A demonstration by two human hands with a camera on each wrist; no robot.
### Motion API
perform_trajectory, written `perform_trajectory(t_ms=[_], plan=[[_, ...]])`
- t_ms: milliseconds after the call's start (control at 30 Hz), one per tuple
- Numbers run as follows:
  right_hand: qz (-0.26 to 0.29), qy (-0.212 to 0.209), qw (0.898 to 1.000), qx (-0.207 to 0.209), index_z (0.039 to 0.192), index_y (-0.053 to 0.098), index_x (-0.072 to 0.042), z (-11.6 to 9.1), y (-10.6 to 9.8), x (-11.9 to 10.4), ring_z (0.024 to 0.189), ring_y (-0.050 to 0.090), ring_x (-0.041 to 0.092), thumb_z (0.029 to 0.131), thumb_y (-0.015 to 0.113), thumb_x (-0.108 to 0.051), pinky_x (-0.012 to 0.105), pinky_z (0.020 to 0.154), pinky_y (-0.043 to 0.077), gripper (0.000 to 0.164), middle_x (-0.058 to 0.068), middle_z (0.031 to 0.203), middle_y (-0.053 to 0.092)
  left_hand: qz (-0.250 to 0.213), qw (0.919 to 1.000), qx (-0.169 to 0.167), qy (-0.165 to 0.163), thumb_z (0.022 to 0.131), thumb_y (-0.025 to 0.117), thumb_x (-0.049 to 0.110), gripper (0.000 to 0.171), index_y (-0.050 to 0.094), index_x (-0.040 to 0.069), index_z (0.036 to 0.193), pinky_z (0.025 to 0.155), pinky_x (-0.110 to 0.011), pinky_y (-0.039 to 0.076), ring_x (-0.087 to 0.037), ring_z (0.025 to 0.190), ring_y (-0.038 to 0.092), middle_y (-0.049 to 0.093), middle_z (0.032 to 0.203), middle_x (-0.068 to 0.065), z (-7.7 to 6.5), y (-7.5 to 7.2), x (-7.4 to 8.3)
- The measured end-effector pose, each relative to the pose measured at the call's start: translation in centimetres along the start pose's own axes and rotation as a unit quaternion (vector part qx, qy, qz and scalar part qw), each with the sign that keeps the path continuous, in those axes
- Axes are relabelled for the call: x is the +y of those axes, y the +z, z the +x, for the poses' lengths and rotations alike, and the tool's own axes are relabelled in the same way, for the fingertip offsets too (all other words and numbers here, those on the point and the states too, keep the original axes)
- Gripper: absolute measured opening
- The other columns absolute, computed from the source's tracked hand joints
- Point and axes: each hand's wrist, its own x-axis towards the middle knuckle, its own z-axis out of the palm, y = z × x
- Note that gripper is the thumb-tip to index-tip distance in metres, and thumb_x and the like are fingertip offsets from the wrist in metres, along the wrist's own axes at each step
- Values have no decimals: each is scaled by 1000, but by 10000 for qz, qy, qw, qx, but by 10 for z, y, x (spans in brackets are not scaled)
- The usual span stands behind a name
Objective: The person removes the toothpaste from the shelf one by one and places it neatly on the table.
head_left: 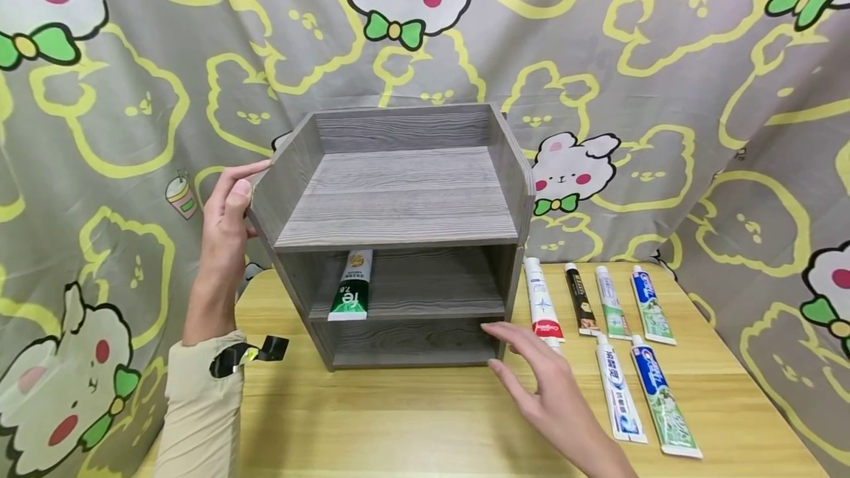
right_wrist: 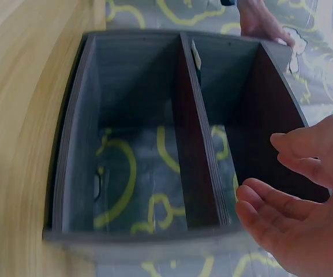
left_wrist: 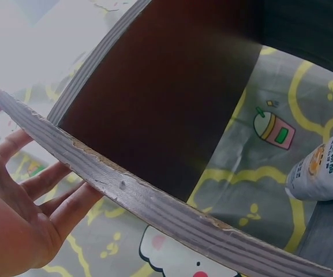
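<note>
A grey wood-grain shelf unit (head_left: 398, 201) stands on the table, with an open top tray and two compartments under it. My left hand (head_left: 226, 209) grips the upper part of its left side panel, thumb in front; in the left wrist view, the fingers (left_wrist: 77, 208) reach behind the panel edge. On the middle board, at the left, lies a green-and-white toothpaste tube (head_left: 352, 286), its green end toward the front. My right hand (head_left: 547, 382) is by the front right of the unit, fingers apart and holding nothing; the right wrist view shows its fingers (right_wrist: 281, 208) loosely bent before the compartments.
Right of the unit, several toothpaste tubes lie on the wooden table (head_left: 398, 419): a red-ended white tube (head_left: 541, 297), a black tube (head_left: 581, 301) and blue-green tubes (head_left: 667, 404) among them. One more is partly hidden by my right hand. A patterned curtain (head_left: 425, 57) hangs behind.
</note>
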Motion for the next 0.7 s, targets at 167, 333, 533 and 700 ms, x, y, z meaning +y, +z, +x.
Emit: perform_trajectory(t_ms=[167,333,533,700], plan=[[235,-155,9995,-156,143,60,-22,19,19,-10,125,59,17,96,73,-14,32,105,48,49,-7,136,61,-17,10000,18,-44,104,49,24,39,65,8,135,52,-24,53,-17,74,60,59,106,-12,-1,0,2],[308,-218,9992,-156,144,59,-24,37,38,-16,127,58,16,98,72,-20,41,104,49,48,-7,137,60,-40,9999,1,-97,104,48,24,39,65,7,135,52,-24,54,-16,75,61,59,107,-11,-4,0,0],[568,-161,9981,-156,146,55,-30,63,64,-20,123,59,18,98,72,-26,44,102,50,50,-6,136,58,-98,9999,11,-85,104,48,24,39,65,7,135,52,-25,54,-16,75,61,60,106,-11,-2,1,-1],[702,18,9970,-336,147,54,-25,85,86,-25,119,61,25,97,73,-27,45,98,52,54,4,138,57,-66,9999,102,-74,104,49,25,38,66,8,134,52,-24,54,-16,75,61,59,108,-12,-1,1,0]])
